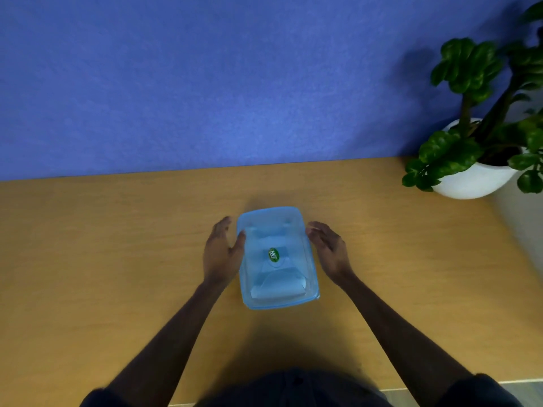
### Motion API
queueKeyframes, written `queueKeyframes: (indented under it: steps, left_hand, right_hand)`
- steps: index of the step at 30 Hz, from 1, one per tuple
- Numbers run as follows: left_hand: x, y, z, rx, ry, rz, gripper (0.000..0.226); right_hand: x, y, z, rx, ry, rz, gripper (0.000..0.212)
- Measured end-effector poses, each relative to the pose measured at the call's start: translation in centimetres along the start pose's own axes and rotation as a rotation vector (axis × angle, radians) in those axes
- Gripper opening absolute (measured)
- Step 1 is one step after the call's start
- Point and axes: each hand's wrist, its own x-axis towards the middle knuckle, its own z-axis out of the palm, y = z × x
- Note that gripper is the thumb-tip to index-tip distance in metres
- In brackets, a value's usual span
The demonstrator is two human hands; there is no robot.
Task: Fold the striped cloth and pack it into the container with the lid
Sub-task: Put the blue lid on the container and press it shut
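Here we flank the lidded blue container (277,258), which sits mid-table with its long axis running away from us, our left hand (221,254) touching its side, our right hand (330,251) just beside it, both open with fingers loosely spread.

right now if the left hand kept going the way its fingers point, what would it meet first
Probably nothing on the table: the left hand lies along the blue lidded container, thumb at the lid edge, fingers pointing toward the blue wall. Depth is unclear.

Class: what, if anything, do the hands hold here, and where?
Nothing is gripped. Left hand touches the lidded container's left side; right hand hovers open beside its right.
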Motion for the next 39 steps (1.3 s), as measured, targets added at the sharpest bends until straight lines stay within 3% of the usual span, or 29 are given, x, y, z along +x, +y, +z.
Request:
queueKeyframes:
  steps: [3, 6, 11, 17, 21, 30, 39]
  left_hand:
    - [-3.4, -0.9, -1.7, -0.202, 0.017, -0.16, 0.035]
    - [-6.0, -0.9, -2.5, -0.351, -0.041, -0.194, 0.032]
    - [-8.5, -0.8, -2.1, -0.484, -0.16, -0.189, 0.042]
    - [-9.6, -0.6, -1.3, -0.598, -0.151, -0.22, 0.062]
    - [-8.0, -0.7, -1.3, -0.666, -0.182, -0.248, 0.07]
    - [1.2, 2.1, -0.4, -0.653, -0.198, -0.178, 0.055]
    - [7.4, 2.5, 2.2, -0.73, -0.231, -0.319, 0.048]
  right_hand:
    - [-2.3, 0.7, -1.0, -0.021, -0.066, -0.001, 0.035]
    - [-4.0, 1.0, -1.4, -0.001, -0.111, 0.0, 0.039]
    - [-5.7, 0.7, -1.1, 0.05, -0.124, 0.011, 0.045]
    - [-6.3, 0.5, -0.2, 0.026, -0.073, 0.0, 0.048]
    - [-5.3, -0.6, 0.4, 0.007, -0.053, -0.033, 0.048]
    - [2.4, -3.4, 1.3, 0.015, 0.01, -0.031, 0.049]
    - [8.4, -3.9, 1.5, -0.025, 0.023, 0.094, 0.049]
